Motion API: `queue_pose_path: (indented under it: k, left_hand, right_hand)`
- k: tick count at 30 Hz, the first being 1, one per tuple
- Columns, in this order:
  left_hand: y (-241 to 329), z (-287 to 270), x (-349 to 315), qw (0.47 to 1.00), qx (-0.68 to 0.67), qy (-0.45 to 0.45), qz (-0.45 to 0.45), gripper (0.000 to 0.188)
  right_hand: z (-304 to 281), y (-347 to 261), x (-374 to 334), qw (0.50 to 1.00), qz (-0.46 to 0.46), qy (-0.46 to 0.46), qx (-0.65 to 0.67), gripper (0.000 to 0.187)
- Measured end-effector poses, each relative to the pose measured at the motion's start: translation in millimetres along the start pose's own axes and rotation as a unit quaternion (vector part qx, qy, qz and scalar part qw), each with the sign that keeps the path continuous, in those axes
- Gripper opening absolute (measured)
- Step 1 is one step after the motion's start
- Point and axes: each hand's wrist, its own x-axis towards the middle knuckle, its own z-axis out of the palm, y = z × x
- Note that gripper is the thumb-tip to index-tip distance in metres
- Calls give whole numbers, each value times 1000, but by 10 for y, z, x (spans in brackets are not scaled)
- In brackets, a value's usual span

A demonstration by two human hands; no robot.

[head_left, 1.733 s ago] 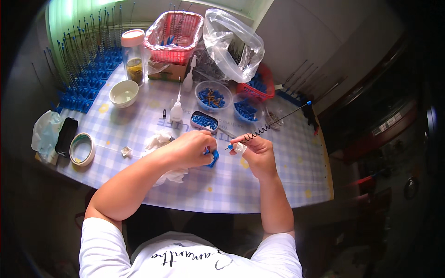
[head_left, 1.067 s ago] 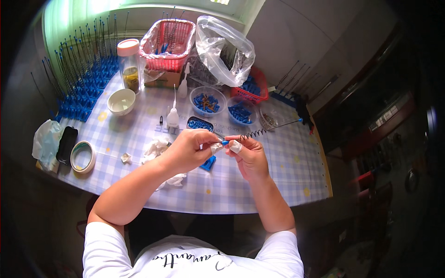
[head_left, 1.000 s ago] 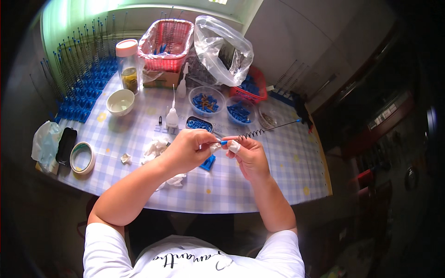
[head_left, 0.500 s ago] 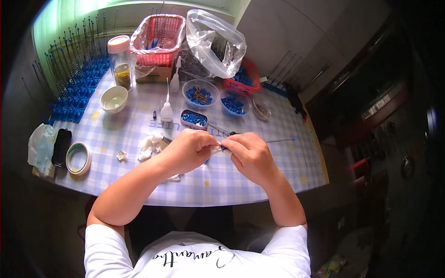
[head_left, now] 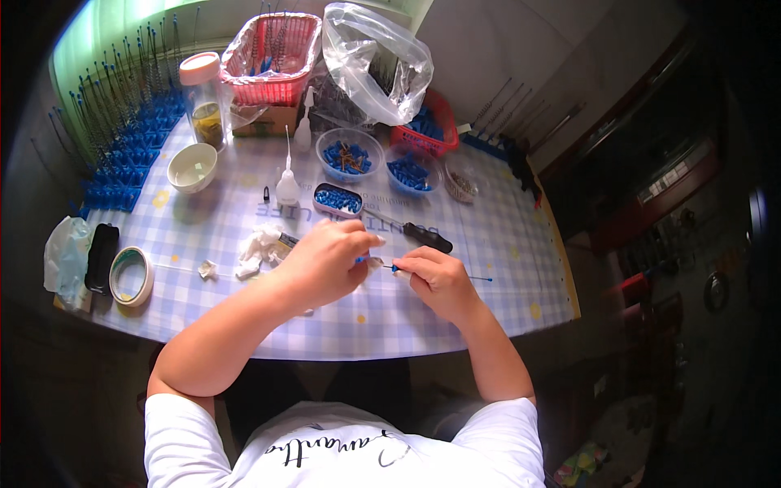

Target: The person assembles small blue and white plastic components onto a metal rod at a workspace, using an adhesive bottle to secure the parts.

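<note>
My right hand (head_left: 439, 281) pinches a thin metal rod. A small blue plastic piece (head_left: 396, 267) on it shows at my fingertips, and its blue-tipped end (head_left: 490, 279) sticks out past my hand to the right. My left hand (head_left: 329, 259) is closed just left of it, with a crumpled bit of white tissue (head_left: 375, 263) and a scrap of blue at its fingers. How the left fingers grip these is partly hidden. Beyond my hands lie a black-handled screwdriver (head_left: 427, 237) and an oblong tin of small blue parts (head_left: 338, 199).
Round tubs of blue parts (head_left: 349, 154) stand farther back, near a dropper bottle (head_left: 286, 187) and a red basket (head_left: 271, 57). At left are a white bowl (head_left: 192, 167), a tape roll (head_left: 131, 276) and rows of upright springy rods on blue bases (head_left: 130, 154). Crumpled tissue (head_left: 260, 248) lies by my left forearm.
My hands have drawn slightly apart, uncovering a short length of rod between them. The left fingers have lifted and loosened a little. The screwdriver's handle has come into fuller sight.
</note>
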Motion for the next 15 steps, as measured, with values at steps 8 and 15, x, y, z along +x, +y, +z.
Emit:
queue_pose_path:
  k: [8,15]
  left_hand:
    - [-119,-59,42,999,23,45,-19,24]
    - [-135,-60,53,998,5,58,-34,21]
  right_hand:
    - [45,194,-157,997,-5,-38,-66,23]
    - [36,217,-202,995,80,-60,-1,33]
